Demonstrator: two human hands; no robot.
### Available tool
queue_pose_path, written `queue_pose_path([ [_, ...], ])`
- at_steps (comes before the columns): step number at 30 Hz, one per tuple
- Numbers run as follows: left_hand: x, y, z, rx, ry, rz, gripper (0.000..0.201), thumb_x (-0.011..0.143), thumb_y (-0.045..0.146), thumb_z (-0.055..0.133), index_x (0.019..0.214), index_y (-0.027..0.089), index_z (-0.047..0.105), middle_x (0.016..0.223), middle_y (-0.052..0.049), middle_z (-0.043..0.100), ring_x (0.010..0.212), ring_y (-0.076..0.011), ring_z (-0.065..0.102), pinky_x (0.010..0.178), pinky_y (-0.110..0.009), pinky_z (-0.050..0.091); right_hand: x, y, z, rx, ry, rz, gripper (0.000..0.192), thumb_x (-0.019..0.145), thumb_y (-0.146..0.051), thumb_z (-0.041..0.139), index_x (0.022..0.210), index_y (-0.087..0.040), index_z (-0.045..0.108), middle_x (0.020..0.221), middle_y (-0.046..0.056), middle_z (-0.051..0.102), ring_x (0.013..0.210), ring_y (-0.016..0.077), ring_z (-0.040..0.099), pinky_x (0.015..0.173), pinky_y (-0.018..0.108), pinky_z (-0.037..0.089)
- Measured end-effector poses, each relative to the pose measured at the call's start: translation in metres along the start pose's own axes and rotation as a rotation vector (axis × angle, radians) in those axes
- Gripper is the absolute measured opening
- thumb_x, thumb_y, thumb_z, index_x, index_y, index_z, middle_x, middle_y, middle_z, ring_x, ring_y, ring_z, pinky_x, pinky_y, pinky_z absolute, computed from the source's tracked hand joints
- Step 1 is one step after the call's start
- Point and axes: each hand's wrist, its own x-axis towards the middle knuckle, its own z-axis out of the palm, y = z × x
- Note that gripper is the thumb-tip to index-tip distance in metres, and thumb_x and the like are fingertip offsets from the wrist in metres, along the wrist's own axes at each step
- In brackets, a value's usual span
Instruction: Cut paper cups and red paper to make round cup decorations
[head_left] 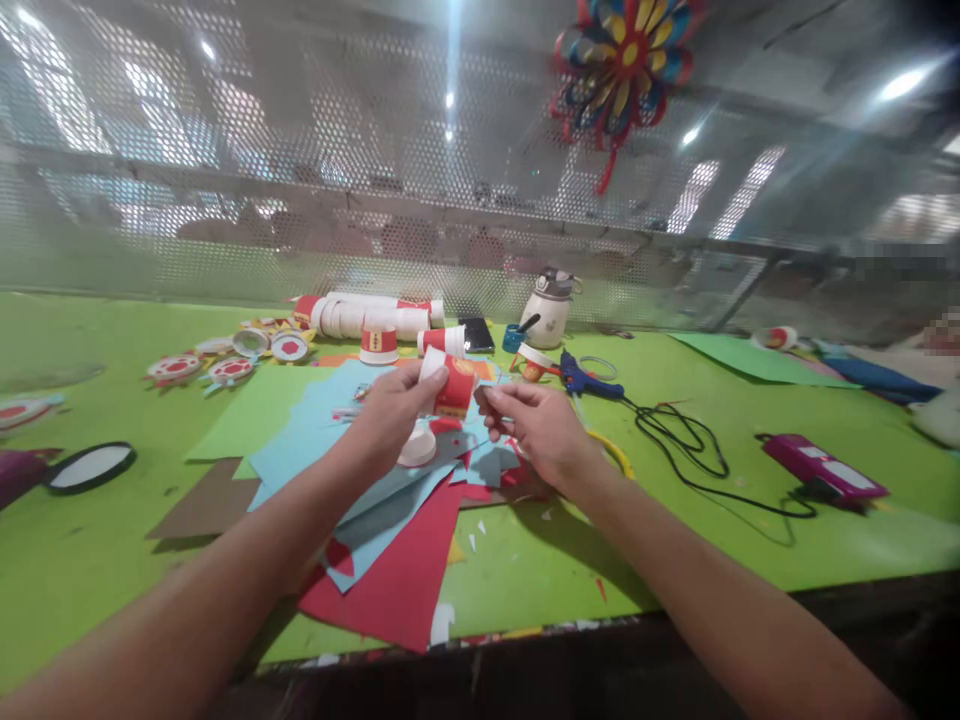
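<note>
My left hand (396,408) is closed around a red and white paper cup (454,388), held tilted above the table. Close to the cup's right side, my right hand (536,428) pinches a small dark brown piece (482,400), perhaps paper. Below the hands lie overlapping sheets of blue paper (300,440) and a red sheet (382,590). A white round cup piece (417,447) rests on the paper under my left hand. Just beyond my right hand is a blue hot glue gun (589,377).
Stacked paper cups (375,318), a phone (475,335) and a bottle (549,308) stand at the back. Round paper crafts (231,370) lie left. A black cable (697,480) runs to a purple power strip (825,468) at right. A colourful paper flower (628,55) hangs above.
</note>
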Motion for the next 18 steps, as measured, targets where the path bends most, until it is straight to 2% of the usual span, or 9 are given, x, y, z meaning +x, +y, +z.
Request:
queue_pose_path([
  [2,0.005,-0.003,-0.005,0.113,0.122,0.046,0.030,0.076,0.039,0.062,0.085,0.011,0.066,0.076,-0.005,0.068,0.072,-0.0184,0.060,0.071,-0.031,0.046,0.002,-0.005,-0.008,-0.080,-0.038,0.033,0.019,0.067,-0.033,0.073,0.068,-0.015,0.068,0.059,-0.001,0.062,0.051,0.0087,0.053,0.048,0.022,0.043],
  [4,0.009,-0.006,-0.009,0.158,0.194,0.097,0.029,0.076,0.040,0.062,0.083,0.012,0.065,0.076,-0.004,0.067,0.071,-0.0178,0.059,0.068,-0.029,0.046,0.003,-0.011,-0.015,-0.289,-0.160,0.096,0.017,0.067,-0.031,0.073,0.065,-0.014,0.068,0.053,-0.001,0.062,0.045,0.0084,0.051,0.044,0.022,0.040],
  [7,0.011,-0.011,-0.012,0.200,0.219,0.128,0.030,0.072,0.040,0.066,0.084,0.013,0.065,0.078,-0.004,0.067,0.072,-0.0176,0.058,0.067,-0.028,0.046,0.004,-0.014,-0.025,-0.632,-0.363,0.195,0.014,0.068,-0.027,0.070,0.060,-0.015,0.069,0.046,-0.001,0.060,0.038,0.0082,0.048,0.040,0.022,0.037],
  [10,0.009,-0.013,-0.011,0.211,0.213,0.166,0.029,0.073,0.040,0.065,0.086,0.014,0.065,0.081,-0.004,0.067,0.074,-0.0172,0.058,0.068,-0.028,0.047,0.005,-0.009,-0.028,-0.756,-0.463,0.271,0.017,0.070,-0.024,0.067,0.055,-0.016,0.069,0.043,0.000,0.061,0.036,0.0102,0.050,0.038,0.022,0.036],
  [13,0.008,-0.012,-0.009,0.186,0.209,0.179,0.028,0.074,0.039,0.064,0.085,0.013,0.066,0.080,-0.004,0.067,0.073,-0.0169,0.058,0.067,-0.028,0.047,0.007,-0.001,-0.027,-0.871,-0.483,0.247,0.019,0.072,-0.020,0.063,0.055,-0.016,0.070,0.043,0.000,0.061,0.037,0.0110,0.050,0.041,0.023,0.035],
  [18,0.006,-0.010,-0.007,0.178,0.222,0.156,0.031,0.070,0.040,0.068,0.084,0.012,0.067,0.077,-0.004,0.067,0.073,-0.0185,0.059,0.068,-0.029,0.047,0.011,-0.002,-0.028,-1.037,-0.341,0.032,0.020,0.071,-0.018,0.064,0.051,-0.017,0.069,0.047,0.000,0.061,0.047,0.0117,0.048,0.050,0.027,0.031],
])
